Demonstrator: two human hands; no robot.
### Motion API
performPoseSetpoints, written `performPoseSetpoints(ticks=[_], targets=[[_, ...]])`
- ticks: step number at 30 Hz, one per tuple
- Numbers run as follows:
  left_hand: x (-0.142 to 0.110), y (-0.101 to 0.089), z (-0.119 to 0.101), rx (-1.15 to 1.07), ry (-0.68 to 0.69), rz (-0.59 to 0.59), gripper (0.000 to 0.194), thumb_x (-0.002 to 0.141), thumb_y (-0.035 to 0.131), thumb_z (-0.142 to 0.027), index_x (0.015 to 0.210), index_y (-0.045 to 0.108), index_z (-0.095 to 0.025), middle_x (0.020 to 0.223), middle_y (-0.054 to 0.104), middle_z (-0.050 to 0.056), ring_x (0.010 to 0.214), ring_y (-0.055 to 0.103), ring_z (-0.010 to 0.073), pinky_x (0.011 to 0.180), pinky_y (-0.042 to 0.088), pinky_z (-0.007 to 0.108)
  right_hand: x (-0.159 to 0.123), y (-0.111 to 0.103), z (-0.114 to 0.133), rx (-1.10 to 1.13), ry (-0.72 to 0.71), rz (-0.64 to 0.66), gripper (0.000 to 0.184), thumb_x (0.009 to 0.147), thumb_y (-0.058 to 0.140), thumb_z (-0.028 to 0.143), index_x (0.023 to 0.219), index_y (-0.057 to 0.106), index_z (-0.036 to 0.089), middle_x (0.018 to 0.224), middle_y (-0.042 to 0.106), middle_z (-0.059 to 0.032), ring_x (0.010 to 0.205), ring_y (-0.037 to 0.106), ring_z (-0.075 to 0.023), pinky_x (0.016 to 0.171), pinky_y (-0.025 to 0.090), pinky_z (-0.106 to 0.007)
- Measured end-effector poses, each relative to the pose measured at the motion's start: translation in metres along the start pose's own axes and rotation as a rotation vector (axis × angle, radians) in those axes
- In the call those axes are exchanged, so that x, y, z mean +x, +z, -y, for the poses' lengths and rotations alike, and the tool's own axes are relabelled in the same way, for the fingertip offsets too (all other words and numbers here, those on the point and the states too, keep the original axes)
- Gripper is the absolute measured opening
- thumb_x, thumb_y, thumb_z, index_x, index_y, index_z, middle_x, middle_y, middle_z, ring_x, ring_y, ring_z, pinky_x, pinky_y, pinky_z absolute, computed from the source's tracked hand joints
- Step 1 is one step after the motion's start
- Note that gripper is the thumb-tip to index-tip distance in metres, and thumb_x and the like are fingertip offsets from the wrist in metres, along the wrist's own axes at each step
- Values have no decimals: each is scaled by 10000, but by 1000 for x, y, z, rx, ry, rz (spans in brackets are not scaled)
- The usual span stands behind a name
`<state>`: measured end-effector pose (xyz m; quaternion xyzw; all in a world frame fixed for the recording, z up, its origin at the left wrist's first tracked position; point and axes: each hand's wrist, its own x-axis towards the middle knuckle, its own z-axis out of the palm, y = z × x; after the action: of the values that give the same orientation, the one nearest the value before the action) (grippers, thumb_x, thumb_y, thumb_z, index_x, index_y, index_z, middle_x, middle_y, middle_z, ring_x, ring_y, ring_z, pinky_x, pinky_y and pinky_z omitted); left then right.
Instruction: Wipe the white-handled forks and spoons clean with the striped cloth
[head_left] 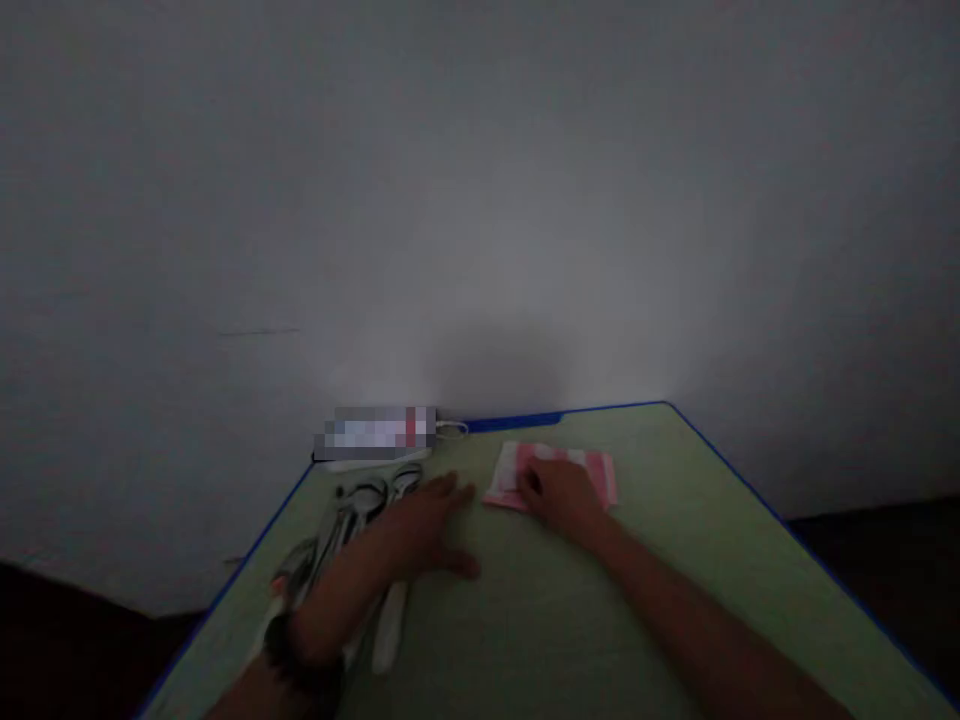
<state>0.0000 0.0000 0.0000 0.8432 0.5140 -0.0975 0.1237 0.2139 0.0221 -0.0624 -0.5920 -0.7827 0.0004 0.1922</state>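
Observation:
The scene is dim. My left hand (431, 525) lies flat on the green table (675, 540) with its fingers stretched out, just right of several metal spoons (360, 505). My left forearm covers part of the spoons and of a white-handled utensil (390, 625). My right hand (562, 500) rests on a folded pink-and-white cloth (592, 468) near the table's far edge, with its fingers curled on the fabric.
The table has a blue rim and stands against a plain pale wall. A blurred white object (379, 432) with a red mark sits at the far left corner. Dark floor shows on both sides of the table.

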Motion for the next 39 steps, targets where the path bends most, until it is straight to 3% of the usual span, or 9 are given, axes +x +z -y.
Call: performPoseSetpoints(ticks=[35,39], targets=[[3,12,6,-25,61,-60,953,570,658,-618,1358,321,-203,1442,267,162,1299,285,307,1030,276,393,-2,-6,3,-6,23,66,321,874,336,374,771,583,196,724,655,-37,614,550,-132,535,251,-260],[-1,4,9,-40,60,-43,904,596,656,-591,1350,333,-211,1444,272,152,1290,306,303,1025,283,396,-2,-7,3,-3,22,76,311,867,352,380,791,591,196,730,656,-39,622,555,-136,529,252,-259]])
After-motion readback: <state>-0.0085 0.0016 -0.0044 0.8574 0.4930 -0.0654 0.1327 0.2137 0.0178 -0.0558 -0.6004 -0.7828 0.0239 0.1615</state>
